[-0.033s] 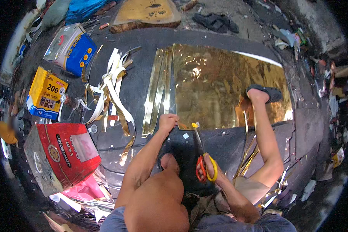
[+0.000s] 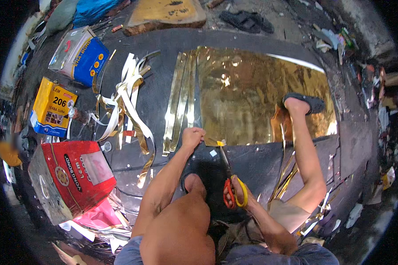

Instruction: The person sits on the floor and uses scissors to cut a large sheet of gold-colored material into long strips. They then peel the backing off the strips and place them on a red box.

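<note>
A large shiny gold foil sheet (image 2: 247, 97) lies flat in front of me. My left hand (image 2: 193, 138) is closed, its fingertips pinching the sheet's near left edge. In my right hand (image 2: 239, 194) is a pair of scissors (image 2: 225, 161), one handle loop red and the other yellow. The scissors point away from me, their tips at the sheet's near edge by a small yellow patch, a little right of my left hand. My right foot in a black sandal (image 2: 311, 104) presses on the sheet's right part. Cut gold strips (image 2: 177, 106) lie along its left side.
A tangle of white and gold strips (image 2: 128, 88) lies further left. Beyond it stand a blue can (image 2: 90, 62), a yellow can (image 2: 53, 106) and a red can (image 2: 77, 172). A worn wooden block (image 2: 163, 17) and a black sandal (image 2: 245, 21) are at the far side.
</note>
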Demonstrator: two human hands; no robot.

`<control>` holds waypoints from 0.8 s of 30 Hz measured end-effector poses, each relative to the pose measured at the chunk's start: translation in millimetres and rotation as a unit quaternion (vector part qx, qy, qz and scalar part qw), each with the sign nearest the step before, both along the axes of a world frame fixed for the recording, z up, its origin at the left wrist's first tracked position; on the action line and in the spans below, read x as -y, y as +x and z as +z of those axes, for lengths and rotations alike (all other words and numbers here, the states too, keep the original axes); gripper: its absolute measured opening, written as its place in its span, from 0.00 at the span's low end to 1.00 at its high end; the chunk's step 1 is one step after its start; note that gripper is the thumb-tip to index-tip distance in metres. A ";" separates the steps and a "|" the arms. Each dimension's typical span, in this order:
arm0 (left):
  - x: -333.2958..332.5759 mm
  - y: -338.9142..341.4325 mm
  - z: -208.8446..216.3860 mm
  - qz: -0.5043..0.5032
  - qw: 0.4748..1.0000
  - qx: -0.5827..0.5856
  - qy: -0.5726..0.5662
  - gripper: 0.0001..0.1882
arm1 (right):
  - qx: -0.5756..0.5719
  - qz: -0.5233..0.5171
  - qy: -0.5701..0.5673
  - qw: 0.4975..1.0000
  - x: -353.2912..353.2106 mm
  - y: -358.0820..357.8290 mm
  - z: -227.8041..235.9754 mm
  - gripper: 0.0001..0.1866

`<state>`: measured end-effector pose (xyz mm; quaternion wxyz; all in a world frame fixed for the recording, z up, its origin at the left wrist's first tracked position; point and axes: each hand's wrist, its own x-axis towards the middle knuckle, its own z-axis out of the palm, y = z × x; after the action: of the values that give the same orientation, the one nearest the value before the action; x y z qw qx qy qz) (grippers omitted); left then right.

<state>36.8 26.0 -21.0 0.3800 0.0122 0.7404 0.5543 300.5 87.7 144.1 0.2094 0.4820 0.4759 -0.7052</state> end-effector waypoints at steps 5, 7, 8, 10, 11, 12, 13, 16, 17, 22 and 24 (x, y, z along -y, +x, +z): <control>-4.8 -6.5 12.4 -0.032 0.999 0.027 0.002 0.07 | -0.033 0.000 -0.122 0.992 29.2 -6.1 -13.6 0.42; -7.2 -10.1 21.0 -0.041 0.998 0.041 -0.022 0.05 | 0.009 0.013 -0.127 0.992 34.0 -18.5 -19.9 0.44; -10.8 -15.5 24.8 -0.037 0.999 0.027 0.008 0.05 | 0.001 0.020 -0.100 0.995 32.1 -28.1 -24.7 0.43; -12.7 -14.3 31.8 -0.028 0.999 0.040 0.011 0.04 | 0.021 0.044 -0.067 0.997 31.5 -37.2 -29.9 0.43; -13.1 -13.9 34.7 -0.022 0.999 0.035 0.009 0.04 | 0.025 0.038 -0.069 0.997 30.0 -38.7 -31.5 0.43; -14.4 -13.1 36.9 -0.017 0.999 0.031 0.009 0.04 | 0.026 0.031 -0.066 0.997 28.1 -39.6 -33.7 0.44; -16.2 -12.3 38.6 -0.011 1.000 0.026 0.009 0.04 | 0.033 0.027 -0.072 0.997 26.1 -39.5 -36.1 0.44; -20.3 -11.5 40.2 -0.020 0.999 -0.013 -0.032 0.05 | 0.035 0.003 -0.055 0.998 22.2 -36.7 -44.9 0.45; -21.0 -11.7 39.6 -0.019 0.999 -0.009 -0.033 0.05 | 0.024 0.005 -0.047 0.999 21.5 -36.2 -48.4 0.45; -15.6 -4.6 32.1 -0.031 0.995 -0.081 -0.054 0.11 | -0.007 -0.022 -0.019 1.000 18.9 -42.9 -64.4 0.42; -11.8 5.7 29.9 -0.066 0.987 -0.078 -0.125 0.13 | -0.014 -0.022 -0.011 1.000 15.5 -45.4 -65.9 0.41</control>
<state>42.5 37.8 9.0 0.3550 0.0563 0.8290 0.4284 255.0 72.2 78.2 0.1924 0.4802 0.4599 -0.7217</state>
